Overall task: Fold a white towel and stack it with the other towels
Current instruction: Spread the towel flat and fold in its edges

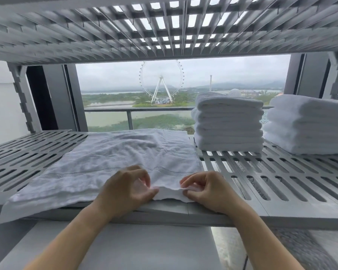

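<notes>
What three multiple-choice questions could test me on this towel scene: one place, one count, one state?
1. Where are the folded stacks, seen from the spread towel? A) left B) right C) on top of it
2. How many folded stacks are there? A) one B) two C) four
3. What are the hands doing? A) pinching the towel's near edge B) hanging idle C) lifting a stack
1 B: they stand on the shelf to its right. 2 B: two separate piles side by side. 3 A: left hand and right hand each pinch that edge.
</notes>
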